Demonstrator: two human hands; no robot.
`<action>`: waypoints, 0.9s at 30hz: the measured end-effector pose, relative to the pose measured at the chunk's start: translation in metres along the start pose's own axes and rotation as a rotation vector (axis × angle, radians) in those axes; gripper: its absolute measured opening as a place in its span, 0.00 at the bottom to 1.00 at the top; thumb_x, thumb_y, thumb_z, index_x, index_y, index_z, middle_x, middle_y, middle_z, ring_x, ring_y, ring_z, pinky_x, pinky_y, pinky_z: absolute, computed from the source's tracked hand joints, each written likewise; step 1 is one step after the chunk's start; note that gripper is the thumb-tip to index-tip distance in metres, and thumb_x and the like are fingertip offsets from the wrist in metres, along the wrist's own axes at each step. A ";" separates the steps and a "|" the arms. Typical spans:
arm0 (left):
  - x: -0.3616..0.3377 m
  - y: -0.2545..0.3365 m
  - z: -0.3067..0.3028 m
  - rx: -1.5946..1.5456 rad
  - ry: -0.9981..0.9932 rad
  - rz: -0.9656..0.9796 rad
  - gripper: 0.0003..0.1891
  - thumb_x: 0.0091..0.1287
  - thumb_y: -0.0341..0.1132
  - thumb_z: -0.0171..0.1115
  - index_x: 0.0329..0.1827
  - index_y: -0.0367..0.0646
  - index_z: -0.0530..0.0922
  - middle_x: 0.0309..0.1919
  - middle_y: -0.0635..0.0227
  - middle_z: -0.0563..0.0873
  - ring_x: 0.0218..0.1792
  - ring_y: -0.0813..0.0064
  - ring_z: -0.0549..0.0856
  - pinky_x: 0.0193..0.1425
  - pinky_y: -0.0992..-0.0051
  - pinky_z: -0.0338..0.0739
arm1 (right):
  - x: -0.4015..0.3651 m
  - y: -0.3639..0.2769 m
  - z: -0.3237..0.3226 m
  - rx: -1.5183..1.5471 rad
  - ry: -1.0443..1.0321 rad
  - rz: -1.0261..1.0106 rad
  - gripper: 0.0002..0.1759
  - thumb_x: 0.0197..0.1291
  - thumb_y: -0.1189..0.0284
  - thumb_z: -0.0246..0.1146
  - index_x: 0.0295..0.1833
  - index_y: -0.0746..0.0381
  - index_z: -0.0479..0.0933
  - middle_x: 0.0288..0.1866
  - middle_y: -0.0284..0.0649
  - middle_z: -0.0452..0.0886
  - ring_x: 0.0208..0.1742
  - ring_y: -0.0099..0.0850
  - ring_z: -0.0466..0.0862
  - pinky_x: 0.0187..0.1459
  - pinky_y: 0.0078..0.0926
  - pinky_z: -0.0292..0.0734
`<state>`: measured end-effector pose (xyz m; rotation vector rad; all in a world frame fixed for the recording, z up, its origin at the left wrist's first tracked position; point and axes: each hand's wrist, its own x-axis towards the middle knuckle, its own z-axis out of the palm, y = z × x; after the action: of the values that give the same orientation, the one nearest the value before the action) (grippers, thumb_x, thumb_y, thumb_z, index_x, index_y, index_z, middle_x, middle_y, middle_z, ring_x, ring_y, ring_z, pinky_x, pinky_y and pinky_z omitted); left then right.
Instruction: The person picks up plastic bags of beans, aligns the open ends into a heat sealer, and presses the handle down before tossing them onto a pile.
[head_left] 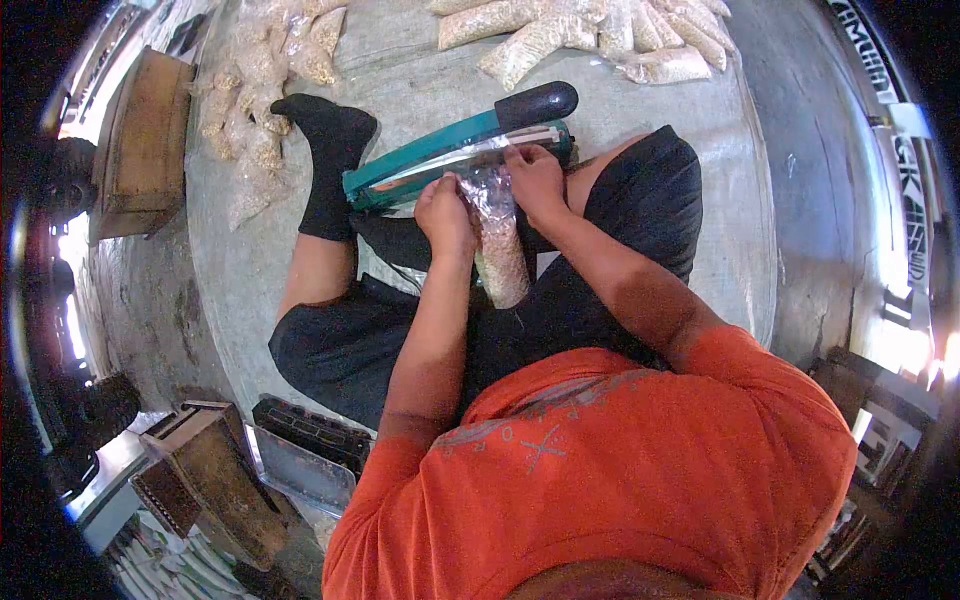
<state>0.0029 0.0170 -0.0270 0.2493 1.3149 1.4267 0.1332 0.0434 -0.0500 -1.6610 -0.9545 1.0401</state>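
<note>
A clear plastic bag (500,255), its lower part filled with pale, grainy pieces, hangs between my two hands. My left hand (446,215) pinches one side of its loose top. At the other top corner, my right hand (537,180) has its fingers closed on the plastic. The bag's top edge reaches the jaw of a teal hand-lever bag sealer (420,160), which lies across in front of me. Its arm with the black handle (537,103) is raised above the base.
Filled bags (540,45) lie piled at the far right of the pale mat (430,75). More bags (250,130) lie at the far left. Wooden boxes (145,145) stand left of the mat. A clear plastic container (305,470) with a dark object sits at my lower left.
</note>
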 end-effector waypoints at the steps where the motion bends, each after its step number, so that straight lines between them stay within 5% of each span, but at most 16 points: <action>1: -0.001 0.001 0.000 0.001 -0.018 0.012 0.07 0.72 0.29 0.60 0.40 0.34 0.81 0.32 0.66 0.85 0.31 0.71 0.82 0.39 0.70 0.78 | 0.000 0.002 0.001 0.012 -0.003 0.016 0.15 0.71 0.66 0.64 0.43 0.70 0.82 0.33 0.39 0.86 0.31 0.25 0.83 0.35 0.27 0.77; 27: 0.003 0.001 0.003 0.040 0.012 0.006 0.09 0.74 0.33 0.61 0.40 0.34 0.82 0.32 0.67 0.85 0.31 0.74 0.81 0.37 0.72 0.76 | 0.020 0.032 0.011 -0.015 0.021 -0.091 0.12 0.71 0.71 0.65 0.39 0.70 0.82 0.31 0.37 0.85 0.28 0.24 0.81 0.32 0.27 0.75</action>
<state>0.0037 0.0215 -0.0272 0.2719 1.3544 1.4102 0.1344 0.0566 -0.0867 -1.6221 -1.0170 0.9546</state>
